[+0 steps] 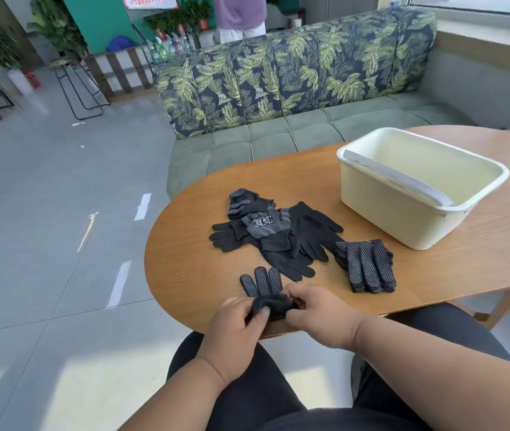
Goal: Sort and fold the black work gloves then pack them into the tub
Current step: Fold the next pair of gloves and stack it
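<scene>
Your left hand (241,321) and right hand (319,312) both pinch one dotted glove (266,290) at the counter's (434,269) 6 o'clock edge, fingers curled on its bunched cuff. The pile (275,234) lies at 12 o'clock of it, a folded pair (367,265) at 2, the tub (415,185) at 1.

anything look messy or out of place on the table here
Only the loose pile of black gloves at mid-table: they lie tangled and overlapping, unsorted. The cream tub holds no visible gloves. Nothing looks spilled or damaged. Both hands, left and right, grip a dotted glove at the near edge.
</scene>
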`<action>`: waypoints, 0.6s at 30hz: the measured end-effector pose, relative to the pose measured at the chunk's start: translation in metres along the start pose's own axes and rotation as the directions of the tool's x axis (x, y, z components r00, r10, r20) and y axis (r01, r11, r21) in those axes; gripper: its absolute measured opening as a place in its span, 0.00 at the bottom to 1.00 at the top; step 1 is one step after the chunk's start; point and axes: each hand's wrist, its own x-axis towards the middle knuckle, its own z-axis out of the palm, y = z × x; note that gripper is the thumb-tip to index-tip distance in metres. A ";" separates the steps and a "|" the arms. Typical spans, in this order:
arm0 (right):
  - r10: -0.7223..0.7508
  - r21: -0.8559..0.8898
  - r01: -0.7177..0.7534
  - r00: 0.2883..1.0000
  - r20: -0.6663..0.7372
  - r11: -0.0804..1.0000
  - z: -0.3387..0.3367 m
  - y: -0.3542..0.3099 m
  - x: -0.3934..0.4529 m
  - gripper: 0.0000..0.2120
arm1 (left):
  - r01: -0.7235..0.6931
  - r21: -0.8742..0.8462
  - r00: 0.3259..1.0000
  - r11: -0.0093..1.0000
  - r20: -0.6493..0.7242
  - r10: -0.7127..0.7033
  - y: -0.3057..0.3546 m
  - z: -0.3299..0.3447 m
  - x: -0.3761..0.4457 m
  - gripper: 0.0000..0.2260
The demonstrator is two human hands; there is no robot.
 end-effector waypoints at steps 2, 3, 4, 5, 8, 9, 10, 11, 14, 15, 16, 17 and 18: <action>0.061 0.123 -0.058 0.998 -0.028 0.991 0.002 0.000 0.005 0.07 | 0.110 -0.062 0.994 0.992 0.017 -0.109 0.003 -0.003 0.007 0.13; 0.084 0.143 -0.075 0.995 -0.056 0.987 0.003 0.000 0.009 0.11 | 0.146 -0.075 0.989 0.986 0.024 -0.145 0.005 -0.004 0.011 0.15; 0.103 0.132 -0.092 0.991 -0.080 0.987 0.003 0.000 0.013 0.14 | 0.171 -0.084 0.985 0.982 0.028 -0.169 0.007 -0.006 0.015 0.16; 0.118 0.108 -0.106 0.987 -0.109 0.988 0.005 -0.001 0.017 0.15 | 0.193 -0.094 0.981 0.977 0.031 -0.190 0.008 -0.007 0.019 0.16; 0.144 0.011 -0.145 0.963 -0.228 0.989 0.009 -0.004 0.032 0.13 | 0.260 -0.146 0.962 0.955 -0.043 -0.268 0.011 -0.009 0.033 0.10; 0.154 -0.021 -0.165 0.953 -0.262 0.986 0.010 -0.004 0.037 0.11 | 0.283 -0.167 0.951 0.944 -0.078 -0.299 0.010 -0.009 0.038 0.08; 0.167 -0.050 -0.188 0.944 -0.284 0.981 0.010 -0.004 0.043 0.09 | 0.304 -0.194 0.939 0.933 -0.104 -0.328 0.009 -0.008 0.043 0.05; 0.172 -0.080 -0.204 0.940 -0.295 0.976 0.010 -0.004 0.047 0.09 | 0.319 -0.229 0.929 0.920 -0.116 -0.351 0.007 -0.007 0.047 0.03; 0.183 -0.153 -0.234 0.939 -0.292 0.960 0.009 -0.005 0.054 0.10 | 0.353 -0.332 0.905 0.875 -0.115 -0.409 -0.001 -0.003 0.056 0.07; 0.184 -0.158 -0.237 0.939 -0.291 0.958 0.008 -0.006 0.055 0.10 | 0.354 -0.347 0.903 0.868 -0.116 -0.414 -0.002 -0.002 0.058 0.08; 0.183 -0.160 -0.237 0.938 -0.293 0.958 0.009 -0.005 0.056 0.10 | 0.350 -0.358 0.902 0.866 -0.121 -0.414 -0.004 -0.001 0.059 0.09; 0.182 -0.161 -0.237 0.937 -0.297 0.958 0.009 -0.005 0.057 0.10 | 0.350 -0.364 0.900 0.863 -0.124 -0.418 -0.005 0.000 0.060 0.11; 0.187 -0.156 -0.241 0.935 -0.300 0.958 0.010 -0.004 0.058 0.10 | 0.355 -0.371 0.897 0.858 -0.124 -0.425 -0.005 -0.001 0.061 0.14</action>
